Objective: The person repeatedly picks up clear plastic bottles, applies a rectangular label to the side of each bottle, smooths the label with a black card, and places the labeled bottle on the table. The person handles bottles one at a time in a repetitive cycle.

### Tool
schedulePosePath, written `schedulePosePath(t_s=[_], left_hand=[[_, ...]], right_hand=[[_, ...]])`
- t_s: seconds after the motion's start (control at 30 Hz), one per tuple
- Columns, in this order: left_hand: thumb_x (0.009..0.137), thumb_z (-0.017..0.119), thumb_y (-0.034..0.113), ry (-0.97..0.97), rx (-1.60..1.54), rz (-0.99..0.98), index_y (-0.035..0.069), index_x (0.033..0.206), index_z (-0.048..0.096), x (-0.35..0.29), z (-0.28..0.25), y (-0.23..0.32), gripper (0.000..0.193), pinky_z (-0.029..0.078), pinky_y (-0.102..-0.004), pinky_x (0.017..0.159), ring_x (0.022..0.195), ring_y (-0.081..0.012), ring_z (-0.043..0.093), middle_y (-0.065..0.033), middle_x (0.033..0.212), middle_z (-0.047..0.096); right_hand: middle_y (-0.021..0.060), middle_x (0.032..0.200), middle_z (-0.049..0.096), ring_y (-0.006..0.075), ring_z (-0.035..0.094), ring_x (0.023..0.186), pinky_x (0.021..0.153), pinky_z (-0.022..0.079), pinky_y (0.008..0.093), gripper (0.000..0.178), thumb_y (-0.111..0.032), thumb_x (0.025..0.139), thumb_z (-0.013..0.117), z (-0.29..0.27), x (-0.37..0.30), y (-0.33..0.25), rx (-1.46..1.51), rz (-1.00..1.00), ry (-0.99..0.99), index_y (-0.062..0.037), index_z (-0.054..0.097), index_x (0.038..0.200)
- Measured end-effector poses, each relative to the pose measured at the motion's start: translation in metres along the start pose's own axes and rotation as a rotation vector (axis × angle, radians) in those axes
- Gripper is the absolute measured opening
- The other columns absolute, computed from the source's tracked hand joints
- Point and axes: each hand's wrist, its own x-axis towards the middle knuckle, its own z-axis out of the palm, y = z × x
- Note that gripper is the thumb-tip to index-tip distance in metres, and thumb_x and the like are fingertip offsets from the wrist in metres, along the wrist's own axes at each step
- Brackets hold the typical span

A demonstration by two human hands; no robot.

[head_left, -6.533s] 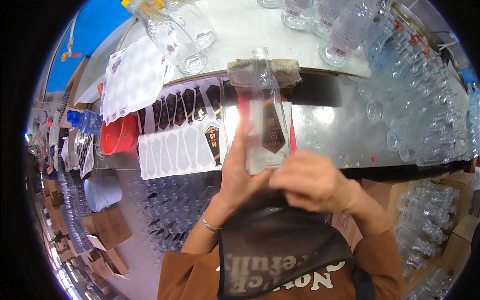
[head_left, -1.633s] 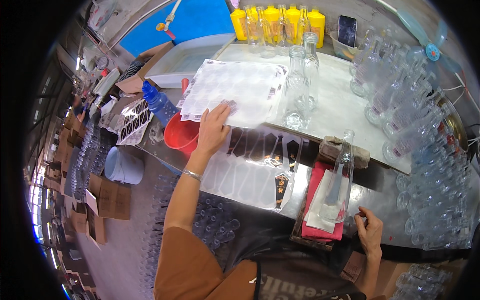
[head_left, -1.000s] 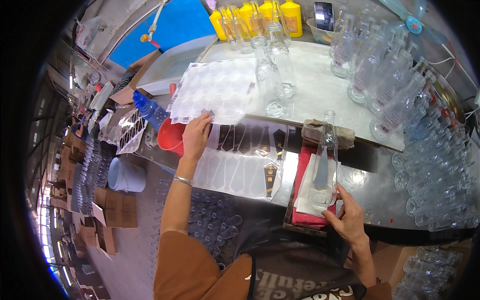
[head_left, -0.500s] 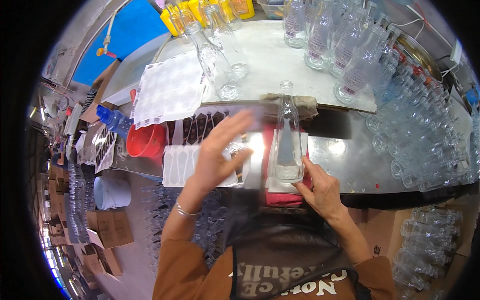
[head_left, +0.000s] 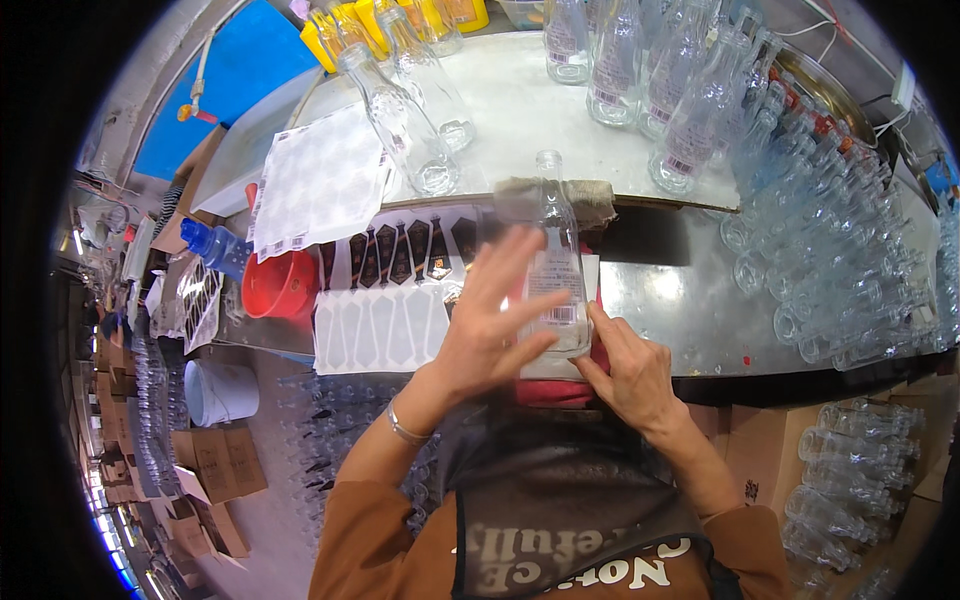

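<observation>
A clear glass bottle (head_left: 553, 215) lies with its neck pointing away, on a white pad over a red cloth (head_left: 555, 392). Printed text and a barcode label show on its body. My right hand (head_left: 632, 372) grips the base corner between thumb and fingers. Over the bottle's left side is my left hand (head_left: 490, 318), fingers spread and a little blurred; whether it touches the glass I cannot tell. A folded beige cloth (head_left: 585, 198) sits beside the neck. Left of my left hand are a sheet of dark labels (head_left: 395, 255) and a pale sheet with label-shaped outlines (head_left: 375, 330).
Labelled bottles (head_left: 612, 75) stand on the white board (head_left: 500, 110), with two plain bottles (head_left: 408, 135) at its left. Many bottles (head_left: 830, 250) crowd the right side. A red container (head_left: 280, 283), a blue bottle (head_left: 213, 243) and white label sheets (head_left: 318, 180) are at left.
My left hand has moved right, from beside the bottle to over it. Printing now shows on the bottle body, which looked plain before. My right hand remains at the base.
</observation>
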Motion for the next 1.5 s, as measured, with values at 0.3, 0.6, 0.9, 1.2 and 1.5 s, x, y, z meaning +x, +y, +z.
schedulePosePath(t_s=[0.3, 0.6, 0.9, 1.2, 1.5], left_hand=[[0.081, 0.081, 0.021, 0.078, -0.109, -0.211, 0.015, 0.141, 0.060, -0.002, 0.020, -0.009, 0.064, 0.035, -0.0492, 0.116, 0.142, -0.0412, 0.043, -0.0250, 0.156, 0.040], [0.087, 0.073, 0.008, 0.131, -0.296, -0.332, 0.012, 0.139, 0.062, -0.004, 0.024, -0.001, 0.053, 0.045, -0.0410, 0.108, 0.141, -0.0361, 0.046, -0.0219, 0.155, 0.043], [0.088, 0.075, 0.014, 0.147, -0.276, -0.349, 0.009, 0.140, 0.062, -0.004, 0.032, 0.003, 0.053, 0.040, -0.0429, 0.113, 0.137, -0.0318, 0.050, -0.0175, 0.154, 0.046], [0.088, 0.075, 0.017, 0.152, -0.256, -0.360, 0.009, 0.139, 0.062, -0.003, 0.033, 0.005, 0.053, 0.040, -0.0433, 0.112, 0.136, -0.0324, 0.050, -0.0179, 0.153, 0.046], [0.087, 0.076, 0.018, 0.164, -0.226, -0.340, 0.010, 0.138, 0.063, -0.003, 0.035, 0.003, 0.054, 0.041, -0.0448, 0.112, 0.136, -0.0339, 0.051, -0.0188, 0.153, 0.047]], right_hand=[[0.0146, 0.111, 0.066, 0.0188, 0.061, 0.061, 0.059, 0.050, 0.0305, 0.060, -0.016, 0.082, 0.081, -0.020, 0.009, 0.016, 0.289, 0.022, -0.116, -0.0009, 0.057, 0.135], [0.0094, 0.117, 0.065, 0.0062, 0.059, 0.066, 0.063, 0.051, 0.0235, 0.046, -0.018, 0.098, 0.066, -0.005, 0.052, 0.024, 0.840, 0.388, -0.218, 0.0063, 0.054, 0.135], [0.0114, 0.117, 0.065, 0.0061, 0.061, 0.066, 0.061, 0.050, 0.0233, 0.046, -0.020, 0.096, 0.070, 0.003, 0.056, 0.026, 0.821, 0.388, -0.183, 0.0081, 0.056, 0.130], [0.0120, 0.115, 0.066, 0.0064, 0.061, 0.064, 0.060, 0.050, 0.0231, 0.044, -0.021, 0.098, 0.067, 0.007, 0.055, 0.034, 0.813, 0.348, -0.193, 0.0066, 0.056, 0.131], [0.0069, 0.094, 0.067, 0.0129, 0.064, 0.089, 0.082, 0.054, 0.0288, 0.031, -0.030, 0.104, 0.058, -0.003, 0.044, 0.074, 1.587, 0.679, 0.186, 0.0000, 0.064, 0.109]])
